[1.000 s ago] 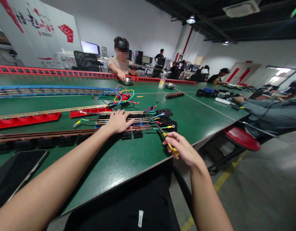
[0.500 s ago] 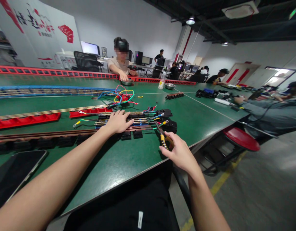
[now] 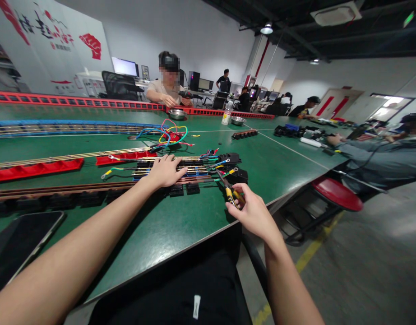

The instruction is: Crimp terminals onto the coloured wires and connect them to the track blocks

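My left hand (image 3: 165, 171) lies palm down with fingers stretched over a black-and-blue rail assembly (image 3: 196, 171) with thin copper-coloured bars. In my right hand (image 3: 251, 206) is a pair of pliers (image 3: 231, 194) with yellow-and-black handles. Their jaws point toward the wires at the rail's right end; whether they grip one I cannot tell. A yellow-green wire with a ring terminal (image 3: 232, 171) lies by the jaws. Close by are black end pieces (image 3: 240, 175). Another ring-ended wire (image 3: 108, 172) sticks out at the rail's left end.
A phone (image 3: 23, 239) lies at the near left. Red rail pieces (image 3: 39, 169), a long blue rail (image 3: 76, 127) and coiled coloured wires (image 3: 176, 135) are on the table (image 3: 154, 239). Across it, a person (image 3: 165, 85) is beside a metal bowl (image 3: 177, 114). A red stool (image 3: 336, 194) stands right.
My right hand and the pliers have shifted slightly to the right and down. My left hand stays on the rail assembly. The person opposite has drawn a hand back from the bowl.
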A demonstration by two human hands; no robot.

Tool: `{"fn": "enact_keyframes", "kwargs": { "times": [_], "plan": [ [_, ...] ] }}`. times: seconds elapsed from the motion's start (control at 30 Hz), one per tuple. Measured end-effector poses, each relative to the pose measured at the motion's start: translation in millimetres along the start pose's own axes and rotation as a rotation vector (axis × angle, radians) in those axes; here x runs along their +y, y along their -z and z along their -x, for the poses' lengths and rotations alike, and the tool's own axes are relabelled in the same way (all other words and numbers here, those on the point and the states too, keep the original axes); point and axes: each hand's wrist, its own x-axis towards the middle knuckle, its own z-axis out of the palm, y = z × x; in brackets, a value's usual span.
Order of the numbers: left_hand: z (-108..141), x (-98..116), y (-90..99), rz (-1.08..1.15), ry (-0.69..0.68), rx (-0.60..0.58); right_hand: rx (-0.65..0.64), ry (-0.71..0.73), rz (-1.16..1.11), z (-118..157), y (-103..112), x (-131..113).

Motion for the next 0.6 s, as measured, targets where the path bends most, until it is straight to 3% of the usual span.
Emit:
{"fn": "enact_keyframes", "kwargs": {
  "times": [0.2, 0.37, 0.6],
  "plan": [
    [0, 0, -0.1, 0.000, 0.003, -0.007, -0.068, -0.067, -0.113, -2, 2, 2],
    [1, 1, 1.5, 0.003, 0.002, 0.000, -0.256, -0.264, -0.539, -10, -2, 15],
    [0, 1, 0.6, -0.014, 0.007, 0.007, -0.334, -0.444, -0.999, -15, -5, 15]
  ]
}}
